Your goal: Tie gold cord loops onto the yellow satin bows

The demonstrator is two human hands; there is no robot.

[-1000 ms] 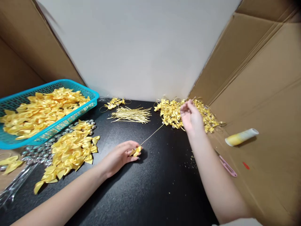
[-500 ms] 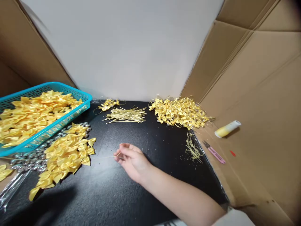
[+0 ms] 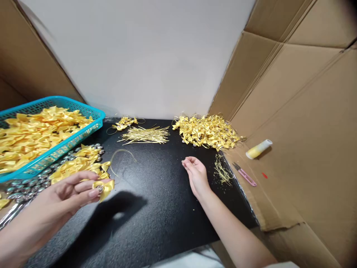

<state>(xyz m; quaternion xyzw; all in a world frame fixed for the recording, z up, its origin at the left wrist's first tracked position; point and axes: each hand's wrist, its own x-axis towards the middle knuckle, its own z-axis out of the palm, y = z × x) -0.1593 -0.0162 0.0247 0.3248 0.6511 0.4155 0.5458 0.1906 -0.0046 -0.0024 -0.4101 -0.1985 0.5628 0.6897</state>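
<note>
My left hand (image 3: pixel 65 197) is closed, pinching a yellow satin bow (image 3: pixel 107 189) between thumb and fingers. A small silvery bead (image 3: pixel 99 189) shows on the bow, by the thumb tip. A thin gold cord (image 3: pixel 122 150) curves in an open arc above the bow; whether it joins the bow I cannot tell. My right hand (image 3: pixel 197 178) is over the right part of the black table (image 3: pixel 156 219), fingertips pressed together. What they hold, if anything, is hidden. Behind my left hand lie loose yellow bows (image 3: pixel 69 169) and silvery beads (image 3: pixel 33 182).
A turquoise basket (image 3: pixel 97 124) full of yellow bows stands at left. Gold cord lengths (image 3: pixel 146 134) lie at the back, between a small group of corded bows (image 3: pixel 125 123) and a large pile (image 3: pixel 209 130). Cord scraps (image 3: pixel 222 171), pink thread snips (image 3: pixel 245 175) and a yellow-white tube (image 3: pixel 259 149) are at right.
My left hand has come into view with a bow and bead in it. My right hand has moved right, away from the cord it had at its fingertips. The view has shifted slightly.
</note>
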